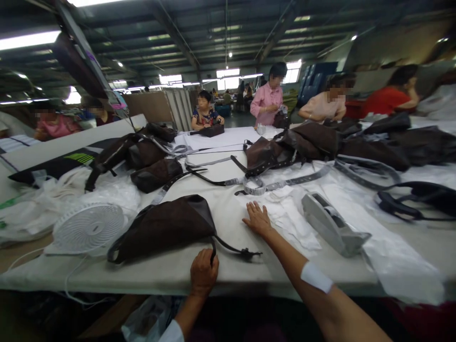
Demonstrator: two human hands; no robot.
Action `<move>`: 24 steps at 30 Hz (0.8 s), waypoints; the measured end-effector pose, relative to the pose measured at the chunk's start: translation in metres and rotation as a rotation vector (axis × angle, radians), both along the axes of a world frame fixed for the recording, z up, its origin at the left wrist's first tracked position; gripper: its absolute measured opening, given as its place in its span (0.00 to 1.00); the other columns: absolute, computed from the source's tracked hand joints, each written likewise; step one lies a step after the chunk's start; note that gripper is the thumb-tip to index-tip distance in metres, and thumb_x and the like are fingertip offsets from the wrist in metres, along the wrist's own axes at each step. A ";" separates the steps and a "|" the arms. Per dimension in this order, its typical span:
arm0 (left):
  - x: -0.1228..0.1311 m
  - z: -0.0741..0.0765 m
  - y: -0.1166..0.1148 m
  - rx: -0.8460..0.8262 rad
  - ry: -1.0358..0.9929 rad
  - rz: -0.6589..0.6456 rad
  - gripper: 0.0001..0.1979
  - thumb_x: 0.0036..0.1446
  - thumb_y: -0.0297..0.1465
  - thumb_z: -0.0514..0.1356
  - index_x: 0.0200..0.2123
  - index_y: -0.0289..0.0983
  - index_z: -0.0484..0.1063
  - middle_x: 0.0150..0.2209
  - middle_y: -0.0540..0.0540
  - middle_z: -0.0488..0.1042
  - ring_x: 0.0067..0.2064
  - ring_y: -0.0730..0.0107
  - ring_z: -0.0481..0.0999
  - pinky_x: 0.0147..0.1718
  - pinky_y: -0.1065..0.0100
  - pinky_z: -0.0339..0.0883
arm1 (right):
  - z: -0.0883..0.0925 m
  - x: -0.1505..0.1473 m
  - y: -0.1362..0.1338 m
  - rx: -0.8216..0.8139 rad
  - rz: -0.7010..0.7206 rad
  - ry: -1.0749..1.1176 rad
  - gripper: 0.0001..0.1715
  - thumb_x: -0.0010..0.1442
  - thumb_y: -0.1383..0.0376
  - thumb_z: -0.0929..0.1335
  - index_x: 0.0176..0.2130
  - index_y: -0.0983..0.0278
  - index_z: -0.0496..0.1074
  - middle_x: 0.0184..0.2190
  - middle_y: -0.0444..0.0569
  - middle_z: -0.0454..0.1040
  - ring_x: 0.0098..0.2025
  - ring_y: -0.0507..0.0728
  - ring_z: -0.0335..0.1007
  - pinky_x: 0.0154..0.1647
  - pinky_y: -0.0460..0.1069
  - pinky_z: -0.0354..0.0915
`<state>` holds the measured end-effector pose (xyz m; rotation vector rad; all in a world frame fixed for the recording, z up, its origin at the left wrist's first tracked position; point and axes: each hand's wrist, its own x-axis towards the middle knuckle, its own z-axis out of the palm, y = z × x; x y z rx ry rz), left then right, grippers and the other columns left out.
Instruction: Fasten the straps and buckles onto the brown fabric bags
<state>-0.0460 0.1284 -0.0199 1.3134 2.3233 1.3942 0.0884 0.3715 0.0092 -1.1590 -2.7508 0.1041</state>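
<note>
A long table point(228, 209) covered in pale cloth fills the middle of the frame. It stands in a big workshop under a dark girdered roof with strip lights point(28, 40).

At lower centre the left hand point(204, 273) is curled tight round a black strap point(228, 247) at the table's near edge. The strap runs up to a brown bag point(164, 228) lying flat just left of centre. The right hand point(257, 219) rests palm down at the centre, fingers spread and flat, on white sheets point(295, 228).

Near it, to the right, sits a grey tape dispenser point(331, 225). At lower left a small white fan point(89, 227) lies face up. More dark bags point(306, 142) and loose belts point(285, 183), perhaps their shoulder straps, crowd the far half of the table. Other workers point(267, 99) are placed along the far edge.
</note>
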 end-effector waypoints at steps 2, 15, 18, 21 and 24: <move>-0.001 -0.001 0.001 0.018 -0.031 -0.002 0.03 0.49 0.28 0.59 0.26 0.42 0.70 0.29 0.42 0.69 0.35 0.59 0.67 0.41 0.63 0.58 | -0.001 -0.010 0.003 -0.046 -0.010 -0.046 0.35 0.61 0.54 0.61 0.61 0.72 0.56 0.62 0.60 0.54 0.65 0.66 0.39 0.60 0.70 0.36; -0.001 0.002 0.000 -0.010 -0.036 -0.001 0.03 0.50 0.28 0.58 0.25 0.41 0.69 0.28 0.43 0.67 0.36 0.59 0.65 0.40 0.65 0.57 | -0.034 0.161 -0.108 0.026 -0.138 0.396 0.25 0.61 0.60 0.59 0.55 0.65 0.64 0.50 0.56 0.70 0.54 0.62 0.64 0.54 0.58 0.59; 0.000 0.005 -0.001 0.040 -0.129 0.006 0.03 0.49 0.28 0.60 0.25 0.41 0.70 0.28 0.44 0.67 0.38 0.59 0.66 0.40 0.67 0.57 | -0.019 0.172 -0.105 0.039 -0.333 0.556 0.24 0.60 0.58 0.60 0.52 0.64 0.67 0.45 0.54 0.73 0.47 0.61 0.68 0.49 0.55 0.63; 0.001 0.007 -0.002 0.050 -0.119 0.001 0.03 0.48 0.27 0.60 0.26 0.41 0.70 0.30 0.44 0.68 0.39 0.59 0.67 0.43 0.67 0.57 | -0.003 0.157 -0.081 0.008 -0.371 0.529 0.20 0.58 0.59 0.61 0.46 0.66 0.70 0.38 0.53 0.75 0.39 0.59 0.70 0.45 0.53 0.63; 0.002 0.010 -0.003 0.034 -0.140 0.008 0.03 0.47 0.27 0.60 0.27 0.41 0.70 0.31 0.44 0.70 0.41 0.58 0.67 0.44 0.67 0.58 | 0.010 0.124 -0.053 -0.127 -0.342 0.304 0.18 0.57 0.61 0.63 0.44 0.67 0.71 0.37 0.52 0.74 0.39 0.57 0.69 0.44 0.50 0.62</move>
